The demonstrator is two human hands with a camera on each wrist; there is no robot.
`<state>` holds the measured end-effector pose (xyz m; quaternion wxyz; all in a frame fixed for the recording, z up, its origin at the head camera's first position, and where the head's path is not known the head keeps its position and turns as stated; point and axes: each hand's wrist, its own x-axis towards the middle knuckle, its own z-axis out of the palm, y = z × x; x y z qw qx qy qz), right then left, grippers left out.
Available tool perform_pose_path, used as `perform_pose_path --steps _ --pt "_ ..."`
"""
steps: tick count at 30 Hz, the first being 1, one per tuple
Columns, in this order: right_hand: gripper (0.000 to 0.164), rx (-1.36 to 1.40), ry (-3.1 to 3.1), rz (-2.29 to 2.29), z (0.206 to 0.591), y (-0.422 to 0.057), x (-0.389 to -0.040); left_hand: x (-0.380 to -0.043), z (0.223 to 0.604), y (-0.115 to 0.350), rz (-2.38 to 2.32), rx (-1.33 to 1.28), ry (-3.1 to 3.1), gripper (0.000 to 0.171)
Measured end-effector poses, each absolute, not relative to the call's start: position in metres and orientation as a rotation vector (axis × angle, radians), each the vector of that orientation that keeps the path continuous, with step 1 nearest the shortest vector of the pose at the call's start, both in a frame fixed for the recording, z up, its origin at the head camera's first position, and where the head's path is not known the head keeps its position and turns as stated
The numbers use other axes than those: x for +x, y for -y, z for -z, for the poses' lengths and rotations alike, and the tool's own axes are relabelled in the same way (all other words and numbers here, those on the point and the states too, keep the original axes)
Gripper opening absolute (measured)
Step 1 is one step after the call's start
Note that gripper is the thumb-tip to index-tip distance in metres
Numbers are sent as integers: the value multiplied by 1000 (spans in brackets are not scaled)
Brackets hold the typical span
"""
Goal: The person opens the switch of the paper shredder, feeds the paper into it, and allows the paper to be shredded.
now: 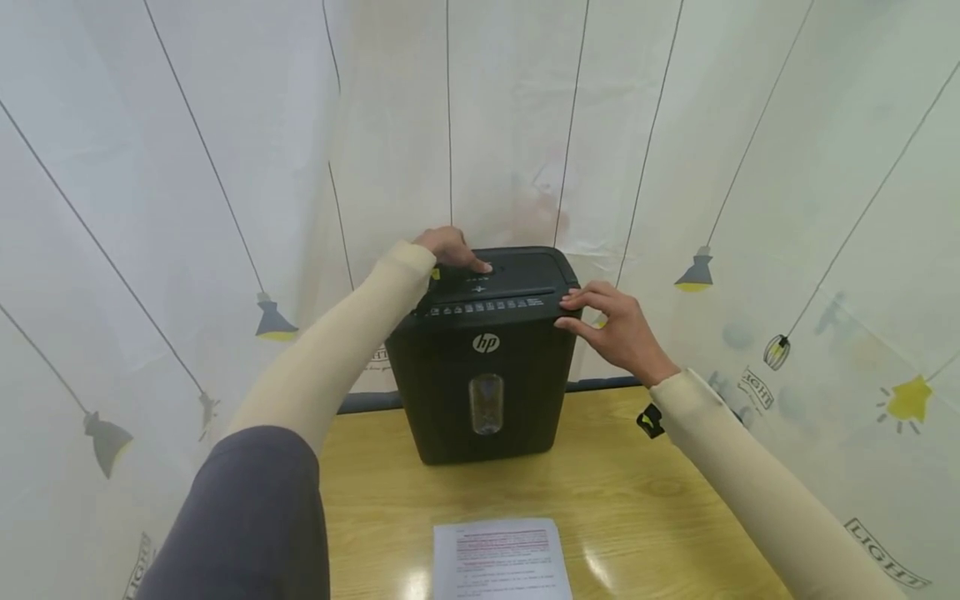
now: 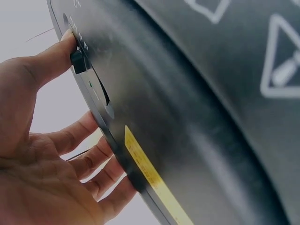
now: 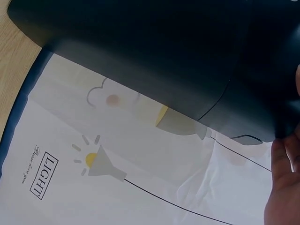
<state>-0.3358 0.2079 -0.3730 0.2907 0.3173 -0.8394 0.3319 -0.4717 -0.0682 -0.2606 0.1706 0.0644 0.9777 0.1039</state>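
I'm seeing the shredder (image 1: 435, 383) standing upright on the counter (image 1: 375, 492), left grip (image 1: 452, 247) clasping its rear edge, thumb (image 2: 60, 50) by a black tab (image 2: 80, 61), right grip (image 1: 615, 329) pinching its front-right corner, and I'm flagging possible tipping from uneven pulling or tab-bumping from thumb slip.

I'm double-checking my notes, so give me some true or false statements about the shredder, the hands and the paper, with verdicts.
A black plastic hp shredder stands on a yellowish wooden table. True.
The bare left hand lies flat on the table. False: it touches the shredder's top.
The bare right hand touches the shredder's top edge. True.
White rectangular paper with red and dark print lies behind the shredder. False: it lies in front.
A clear rounded window sits below the shredder's round white logo. True.
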Motion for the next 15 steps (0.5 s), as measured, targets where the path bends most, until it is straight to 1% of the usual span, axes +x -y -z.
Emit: perform_pose_path --steps 10,15 --pt "28 840 2252 -883 375 -207 -334 -463 263 71 -307 183 -2790 87" --pt "28 845 2234 -866 373 -210 -337 -460 260 68 -355 213 -2802 96"
